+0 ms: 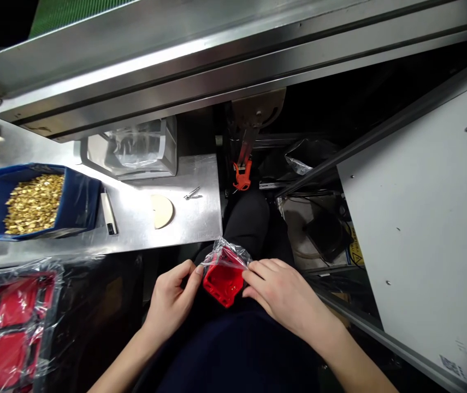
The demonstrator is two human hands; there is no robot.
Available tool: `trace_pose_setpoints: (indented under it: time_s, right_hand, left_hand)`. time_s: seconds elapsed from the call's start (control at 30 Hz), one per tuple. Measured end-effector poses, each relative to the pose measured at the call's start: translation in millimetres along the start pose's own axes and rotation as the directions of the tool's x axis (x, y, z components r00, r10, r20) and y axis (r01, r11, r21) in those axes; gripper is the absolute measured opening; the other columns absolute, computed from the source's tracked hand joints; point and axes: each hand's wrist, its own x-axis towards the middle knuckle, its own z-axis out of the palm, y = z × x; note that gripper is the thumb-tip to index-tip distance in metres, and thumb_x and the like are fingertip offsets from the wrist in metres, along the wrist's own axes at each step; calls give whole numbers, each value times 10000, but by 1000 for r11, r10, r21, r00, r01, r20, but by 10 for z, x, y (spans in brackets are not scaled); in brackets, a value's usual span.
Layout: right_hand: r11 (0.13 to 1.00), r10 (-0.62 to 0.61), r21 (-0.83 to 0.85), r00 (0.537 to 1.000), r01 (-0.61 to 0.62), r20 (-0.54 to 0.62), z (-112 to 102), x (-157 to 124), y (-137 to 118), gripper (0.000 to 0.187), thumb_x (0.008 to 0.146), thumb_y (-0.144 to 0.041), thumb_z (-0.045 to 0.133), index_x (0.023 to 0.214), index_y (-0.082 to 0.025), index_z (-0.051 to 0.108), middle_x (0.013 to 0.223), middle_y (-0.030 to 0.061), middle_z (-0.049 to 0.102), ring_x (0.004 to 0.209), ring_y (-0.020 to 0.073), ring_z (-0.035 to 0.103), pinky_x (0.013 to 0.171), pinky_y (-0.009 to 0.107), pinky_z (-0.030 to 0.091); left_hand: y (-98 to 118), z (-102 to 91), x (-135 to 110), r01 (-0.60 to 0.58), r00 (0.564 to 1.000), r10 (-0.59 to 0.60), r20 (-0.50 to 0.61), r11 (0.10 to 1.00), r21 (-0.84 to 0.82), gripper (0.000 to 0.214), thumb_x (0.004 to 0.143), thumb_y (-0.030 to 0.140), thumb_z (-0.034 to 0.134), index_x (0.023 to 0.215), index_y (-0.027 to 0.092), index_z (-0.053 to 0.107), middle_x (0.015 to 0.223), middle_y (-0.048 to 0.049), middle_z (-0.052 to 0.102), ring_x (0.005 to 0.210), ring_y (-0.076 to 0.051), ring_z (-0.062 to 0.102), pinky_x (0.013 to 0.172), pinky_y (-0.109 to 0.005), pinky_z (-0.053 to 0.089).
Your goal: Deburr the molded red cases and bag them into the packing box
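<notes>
A red plastic part [222, 281] sits half inside a small clear plastic bag [228, 251], held over my lap. My left hand [171, 300] pinches the bag's left edge with thumb and fingers closed on it. On the other side, my right hand [282, 292] grips the bag and the part's right edge. Both hands are below the front edge of the steel worktable [192, 218].
A blue bin [75, 204] of small brass pieces [34, 202] stands at the left of the worktable. Bagged red parts [7, 322] lie at the lower left. A round beige disc [161, 210], a small metal clip [192, 194], a clear box [135, 150] and an orange clamp [242, 177] lie beyond.
</notes>
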Motion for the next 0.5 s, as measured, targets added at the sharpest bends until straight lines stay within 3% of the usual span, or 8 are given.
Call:
trace_pose_setpoints:
  time_s: [0.1, 0.17, 0.27, 0.4, 0.5]
  right_hand:
    - [989, -141, -39, 989, 139, -39, -51, -108, 27, 201, 987, -95, 519, 986, -229, 669, 980, 9, 659, 829, 169, 560, 710, 346, 405]
    - [978, -190, 68, 977, 197, -97, -81, -163, 32, 222, 969, -93, 526, 980, -254, 678, 961, 1, 620, 831, 157, 539, 708, 326, 397]
    - [957, -144, 230, 977, 179, -159, -134, -207, 24, 199, 958, -117, 546, 1004, -259, 678, 938, 5, 574, 838, 146, 528, 738, 299, 419]
    - [953, -131, 250, 976, 172, -172, -239, -240, -13, 237, 945, -67, 505, 961, -239, 667, 925, 10, 595, 801, 149, 530, 723, 311, 436]
    - [886, -139, 409, 966, 220, -218, -314, -279, -80, 206, 934, -94, 566, 981, -258, 682, 1060, 18, 637, 926, 146, 607, 819, 294, 503]
  left_hand:
    - [-11, -34, 18, 5, 999, -5, 50, 1000, -3, 415, 1018, 427, 505, 675, 206, 429, 635, 49, 392, 597, -117, 369, 560, -251, 308]
    - [8, -108, 19, -15, 992, 23, 127, 998, -65, 412, 1020, 418, 498, 671, 204, 454, 638, 43, 420, 594, -119, 387, 562, -251, 322]
    - [91, -296, 12, -16, 972, 58, 228, 983, -185, 440, 1026, 409, 466, 636, 205, 467, 617, 33, 452, 594, -129, 431, 572, -251, 359]
    - [255, -587, 5, -2, 937, 16, 349, 999, -40, 396, 983, 398, 551, 642, 212, 473, 614, 40, 435, 569, -126, 413, 530, -244, 336]
    - [331, -721, 4, -3, 941, 47, 335, 992, -130, 388, 985, 401, 551, 650, 213, 496, 673, 14, 471, 612, -144, 448, 555, -250, 386]
